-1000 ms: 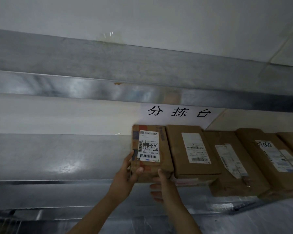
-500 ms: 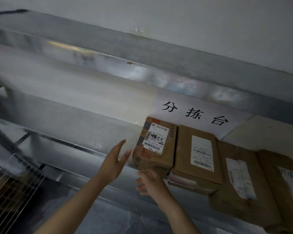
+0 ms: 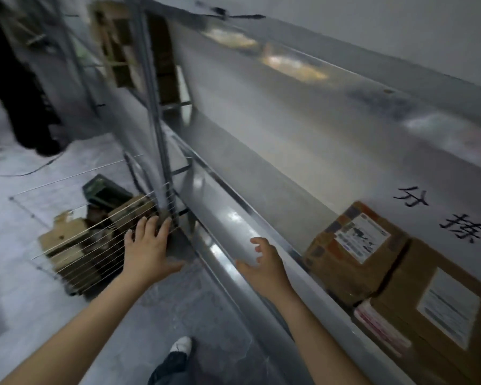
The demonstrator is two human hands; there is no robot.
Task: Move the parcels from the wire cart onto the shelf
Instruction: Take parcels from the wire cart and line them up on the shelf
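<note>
A brown cardboard parcel with a white label [image 3: 356,251] lies on the metal shelf [image 3: 233,218] at the right, pressed against a second, larger brown parcel [image 3: 439,315]. At the lower left stands the wire cart [image 3: 75,245], with several brown parcels [image 3: 64,237] inside it. My left hand [image 3: 147,251] hovers over the cart's right edge, fingers spread and empty. In front of the shelf's front rail my right hand [image 3: 264,265] hangs with loosely curled fingers and holds nothing. The view is blurred by motion.
A metal upright post [image 3: 157,107] of the shelf rises just behind the cart. A higher shelf board [image 3: 317,68] runs above. My shoe [image 3: 181,345] shows on the grey floor below. A dark shape [image 3: 25,101] stands at the far left. Black characters [image 3: 442,215] mark the wall.
Both hands have left the labelled parcel on the shelf and swung left and down. The view has turned from the shelf toward the wire cart.
</note>
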